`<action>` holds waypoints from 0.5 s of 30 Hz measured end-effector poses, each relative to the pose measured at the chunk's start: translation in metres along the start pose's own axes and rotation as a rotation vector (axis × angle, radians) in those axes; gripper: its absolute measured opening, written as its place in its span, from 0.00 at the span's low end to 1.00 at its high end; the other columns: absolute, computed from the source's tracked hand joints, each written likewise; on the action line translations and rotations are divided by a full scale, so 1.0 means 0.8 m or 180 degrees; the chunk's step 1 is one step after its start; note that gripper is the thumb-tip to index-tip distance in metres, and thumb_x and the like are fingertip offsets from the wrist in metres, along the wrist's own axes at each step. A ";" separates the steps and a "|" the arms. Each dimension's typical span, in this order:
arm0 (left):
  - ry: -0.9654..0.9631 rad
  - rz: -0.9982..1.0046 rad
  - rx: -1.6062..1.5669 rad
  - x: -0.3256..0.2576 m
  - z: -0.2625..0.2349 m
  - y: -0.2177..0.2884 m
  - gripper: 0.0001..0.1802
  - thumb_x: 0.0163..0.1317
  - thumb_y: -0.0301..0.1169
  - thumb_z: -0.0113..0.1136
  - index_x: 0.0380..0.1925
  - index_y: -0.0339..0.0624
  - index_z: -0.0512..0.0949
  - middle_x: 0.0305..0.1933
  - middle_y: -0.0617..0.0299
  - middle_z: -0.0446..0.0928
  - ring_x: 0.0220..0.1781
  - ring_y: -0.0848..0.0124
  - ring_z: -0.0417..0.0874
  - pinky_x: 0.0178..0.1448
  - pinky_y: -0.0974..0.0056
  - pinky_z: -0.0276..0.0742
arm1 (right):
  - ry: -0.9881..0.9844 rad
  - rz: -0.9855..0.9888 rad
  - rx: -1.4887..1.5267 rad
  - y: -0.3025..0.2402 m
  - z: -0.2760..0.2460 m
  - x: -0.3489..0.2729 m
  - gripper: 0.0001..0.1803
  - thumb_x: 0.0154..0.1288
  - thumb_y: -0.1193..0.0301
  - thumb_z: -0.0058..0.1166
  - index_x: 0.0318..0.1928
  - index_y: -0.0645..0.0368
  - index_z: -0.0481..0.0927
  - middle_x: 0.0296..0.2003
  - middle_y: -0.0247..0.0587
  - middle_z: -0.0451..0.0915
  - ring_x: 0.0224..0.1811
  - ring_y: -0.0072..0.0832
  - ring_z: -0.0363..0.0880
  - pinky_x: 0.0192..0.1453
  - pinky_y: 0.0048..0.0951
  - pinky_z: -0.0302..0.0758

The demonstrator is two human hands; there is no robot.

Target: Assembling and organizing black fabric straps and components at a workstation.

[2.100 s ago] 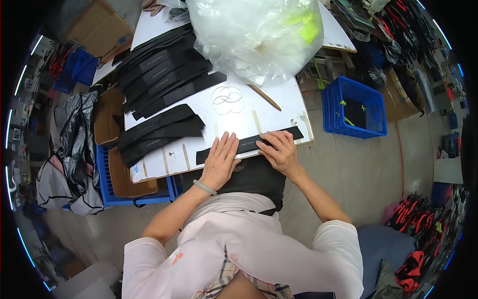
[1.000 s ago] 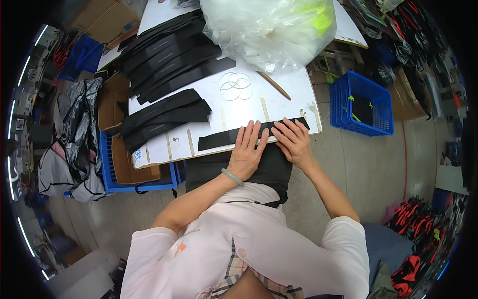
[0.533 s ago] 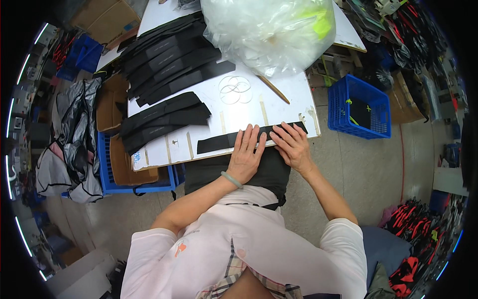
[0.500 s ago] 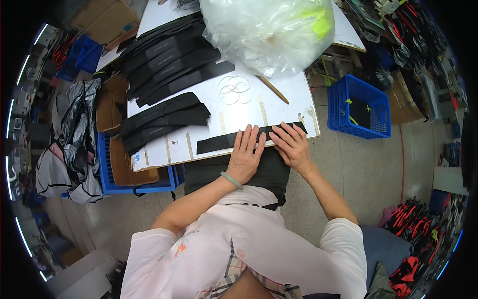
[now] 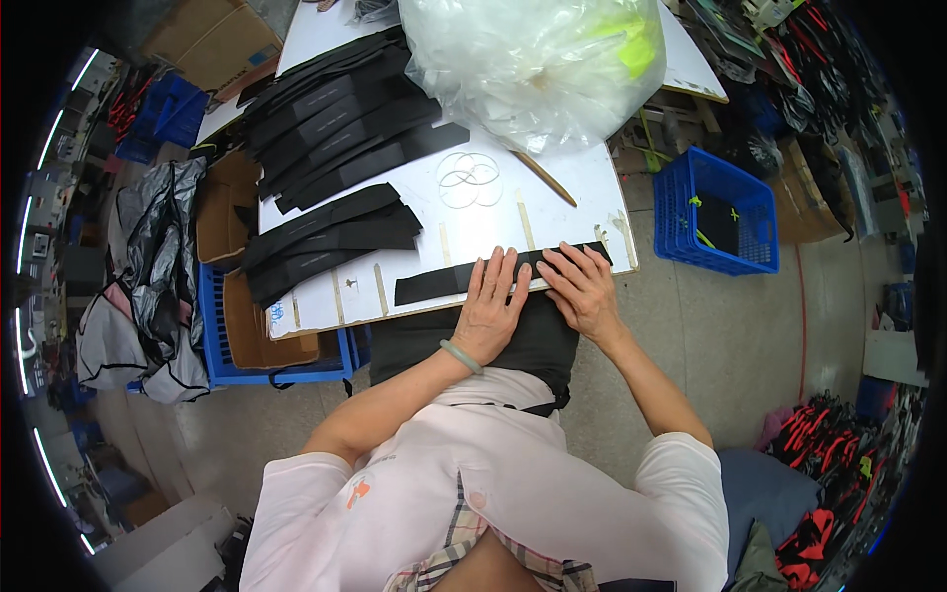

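**Black strip flat under both hands**

We had the left hand and right hand open, fingers extended, on the strip's middle and right part. It lay along the near edge of the white worktop. Left, we logged a small pile of black strips, a larger pile beyond; mid-worktop, thin rings; far side, a clear plastic bag and brown stick.

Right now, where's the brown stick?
Head view: the brown stick lies on the table, right of the overlapping circles, far end by the clear bag.
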State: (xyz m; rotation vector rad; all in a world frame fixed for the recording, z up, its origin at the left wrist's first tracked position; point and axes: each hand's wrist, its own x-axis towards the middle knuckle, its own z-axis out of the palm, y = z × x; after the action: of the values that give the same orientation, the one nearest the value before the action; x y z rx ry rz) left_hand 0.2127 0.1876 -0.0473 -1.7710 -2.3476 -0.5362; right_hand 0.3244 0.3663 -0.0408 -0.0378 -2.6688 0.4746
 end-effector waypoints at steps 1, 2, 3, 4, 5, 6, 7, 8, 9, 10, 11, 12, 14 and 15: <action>0.0000 0.0001 0.0016 0.000 0.000 0.000 0.30 0.59 0.24 0.50 0.64 0.32 0.64 0.71 0.36 0.57 0.75 0.42 0.55 0.74 0.42 0.52 | -0.0001 -0.0007 0.0004 0.000 0.000 0.002 0.25 0.57 0.72 0.62 0.57 0.47 0.79 0.60 0.29 0.75 0.66 0.33 0.68 0.69 0.43 0.60; 0.0001 0.0007 0.0027 0.000 0.000 0.000 0.29 0.60 0.24 0.50 0.64 0.32 0.64 0.71 0.36 0.57 0.74 0.42 0.55 0.74 0.42 0.52 | 0.0010 -0.0040 -0.0011 0.001 0.000 0.004 0.25 0.56 0.71 0.63 0.57 0.47 0.79 0.60 0.29 0.75 0.66 0.33 0.68 0.69 0.43 0.60; 0.0004 0.0004 0.0025 0.000 0.000 0.000 0.29 0.60 0.24 0.50 0.64 0.32 0.64 0.71 0.36 0.57 0.74 0.42 0.55 0.74 0.42 0.52 | 0.0020 -0.0073 -0.0026 0.002 -0.001 0.005 0.26 0.56 0.71 0.64 0.57 0.48 0.79 0.60 0.29 0.75 0.66 0.33 0.68 0.69 0.43 0.60; -0.0002 0.0002 0.0002 -0.001 0.000 0.000 0.29 0.60 0.24 0.50 0.64 0.31 0.64 0.71 0.36 0.56 0.74 0.41 0.55 0.74 0.42 0.52 | 0.0016 -0.0076 -0.0028 0.002 -0.001 0.004 0.26 0.56 0.71 0.64 0.57 0.48 0.79 0.60 0.29 0.75 0.66 0.33 0.68 0.69 0.43 0.60; -0.0005 -0.0003 -0.0017 -0.001 0.000 -0.001 0.29 0.60 0.24 0.50 0.64 0.31 0.64 0.71 0.36 0.56 0.74 0.41 0.55 0.74 0.42 0.52 | 0.0008 -0.0080 -0.0030 0.003 0.000 0.002 0.25 0.56 0.71 0.64 0.57 0.48 0.79 0.60 0.29 0.75 0.66 0.33 0.68 0.69 0.43 0.60; 0.0000 -0.0010 -0.0017 -0.001 0.000 -0.001 0.29 0.60 0.24 0.50 0.64 0.31 0.64 0.71 0.36 0.56 0.74 0.41 0.55 0.74 0.42 0.52 | 0.0000 -0.0083 -0.0033 0.004 0.001 0.002 0.25 0.56 0.71 0.64 0.57 0.48 0.79 0.60 0.29 0.76 0.65 0.33 0.68 0.69 0.43 0.60; 0.0000 -0.0009 -0.0024 0.000 0.000 0.000 0.29 0.59 0.23 0.50 0.64 0.31 0.64 0.71 0.36 0.56 0.75 0.42 0.55 0.75 0.42 0.52 | -0.0004 -0.0090 -0.0033 0.004 0.001 0.002 0.25 0.56 0.71 0.64 0.57 0.48 0.79 0.60 0.29 0.76 0.65 0.33 0.68 0.69 0.43 0.60; -0.0001 -0.0009 -0.0033 0.000 0.000 0.000 0.29 0.59 0.23 0.51 0.63 0.31 0.64 0.71 0.36 0.56 0.75 0.42 0.55 0.75 0.42 0.52 | 0.0010 -0.0094 -0.0042 0.005 0.002 0.002 0.25 0.56 0.71 0.63 0.57 0.48 0.79 0.60 0.30 0.76 0.66 0.33 0.68 0.69 0.43 0.60; 0.0000 -0.0016 -0.0035 0.000 0.000 0.000 0.29 0.59 0.23 0.51 0.63 0.31 0.64 0.71 0.36 0.56 0.75 0.42 0.55 0.75 0.42 0.52 | 0.0025 -0.0096 -0.0052 0.005 0.002 0.002 0.25 0.56 0.70 0.63 0.57 0.48 0.79 0.59 0.30 0.76 0.66 0.33 0.68 0.69 0.42 0.59; 0.0002 -0.0020 -0.0044 0.000 -0.001 0.000 0.30 0.59 0.23 0.51 0.63 0.31 0.64 0.71 0.36 0.56 0.75 0.42 0.55 0.75 0.42 0.51 | 0.0020 -0.0100 -0.0051 0.004 0.002 0.002 0.25 0.56 0.70 0.63 0.57 0.48 0.79 0.59 0.30 0.76 0.66 0.33 0.68 0.69 0.42 0.59; 0.0003 -0.0020 -0.0054 0.000 -0.001 0.000 0.30 0.59 0.23 0.51 0.63 0.31 0.64 0.71 0.36 0.55 0.75 0.42 0.55 0.75 0.42 0.51 | 0.0018 -0.0089 -0.0054 0.004 0.002 0.002 0.24 0.57 0.70 0.63 0.57 0.48 0.79 0.59 0.30 0.76 0.66 0.33 0.68 0.70 0.42 0.59; 0.0002 -0.0020 -0.0055 0.000 -0.001 0.000 0.30 0.59 0.23 0.51 0.63 0.31 0.64 0.71 0.36 0.55 0.75 0.42 0.55 0.75 0.42 0.51 | 0.0017 -0.0077 -0.0056 0.004 0.002 0.002 0.24 0.57 0.70 0.63 0.57 0.48 0.79 0.59 0.29 0.76 0.66 0.33 0.68 0.70 0.42 0.59; -0.0015 -0.0017 -0.0028 0.000 -0.001 0.000 0.30 0.59 0.23 0.51 0.63 0.31 0.64 0.71 0.36 0.55 0.75 0.42 0.55 0.75 0.42 0.51 | 0.0021 -0.0082 -0.0056 0.004 0.003 0.002 0.24 0.57 0.70 0.63 0.57 0.48 0.79 0.60 0.29 0.76 0.66 0.33 0.68 0.70 0.42 0.59; -0.0014 -0.0016 -0.0028 0.000 -0.001 0.000 0.30 0.59 0.23 0.51 0.63 0.31 0.64 0.71 0.36 0.55 0.75 0.42 0.55 0.75 0.42 0.51 | 0.0026 -0.0089 -0.0056 0.004 0.003 0.002 0.25 0.57 0.70 0.63 0.57 0.48 0.79 0.60 0.30 0.76 0.66 0.33 0.67 0.70 0.42 0.59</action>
State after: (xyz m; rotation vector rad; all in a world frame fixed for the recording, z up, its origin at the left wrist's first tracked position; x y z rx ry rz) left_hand 0.2125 0.1873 -0.0466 -1.7723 -2.3570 -0.5449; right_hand 0.3220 0.3687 -0.0436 -0.0076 -2.6619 0.4410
